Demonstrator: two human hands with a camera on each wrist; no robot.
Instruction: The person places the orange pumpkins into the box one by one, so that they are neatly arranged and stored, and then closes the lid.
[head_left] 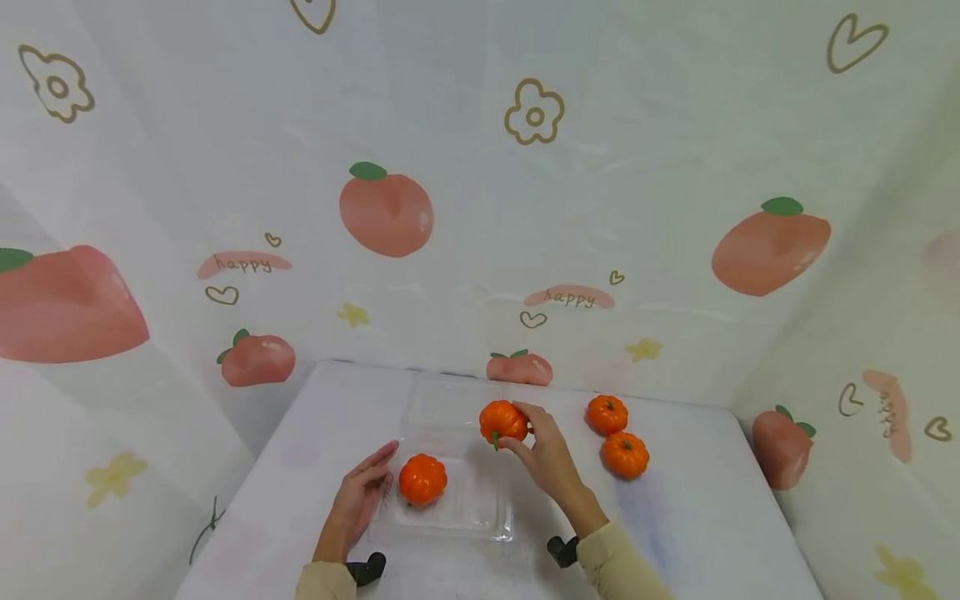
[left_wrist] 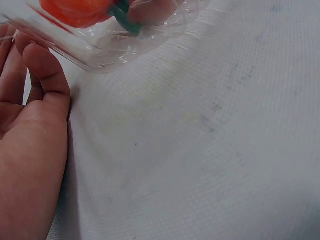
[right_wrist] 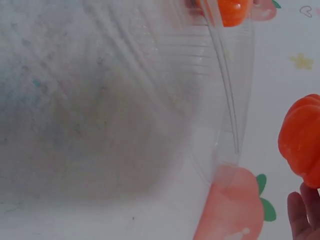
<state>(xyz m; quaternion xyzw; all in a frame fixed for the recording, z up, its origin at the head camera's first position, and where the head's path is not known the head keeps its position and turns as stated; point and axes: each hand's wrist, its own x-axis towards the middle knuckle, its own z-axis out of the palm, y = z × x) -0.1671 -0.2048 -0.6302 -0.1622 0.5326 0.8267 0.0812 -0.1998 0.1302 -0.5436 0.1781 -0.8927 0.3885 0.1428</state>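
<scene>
My right hand (head_left: pixel 551 457) holds a small orange pumpkin (head_left: pixel 501 422) by its side, above the back right part of a clear plastic box (head_left: pixel 480 508). In the right wrist view that held pumpkin (right_wrist: pixel 302 140) shows at the right edge, with fingertips (right_wrist: pixel 298 215) below it. A second pumpkin (head_left: pixel 423 480) sits inside the box, toward its left. Beside the box's left wall is my left hand (head_left: pixel 358 493), its fingers fairly straight against the plastic. The left wrist view shows the hand (left_wrist: pixel 35 100) next to the box wall (left_wrist: pixel 95 62).
Two more orange pumpkins, one behind (head_left: pixel 606 414) and one in front (head_left: pixel 626 455), stand close together on the white table (head_left: pixel 697 517) to the right. The box's clear lid (head_left: pixel 442 400) lies flipped back behind it. A printed cloth wall (head_left: pixel 465 317) rises past the table's far edge.
</scene>
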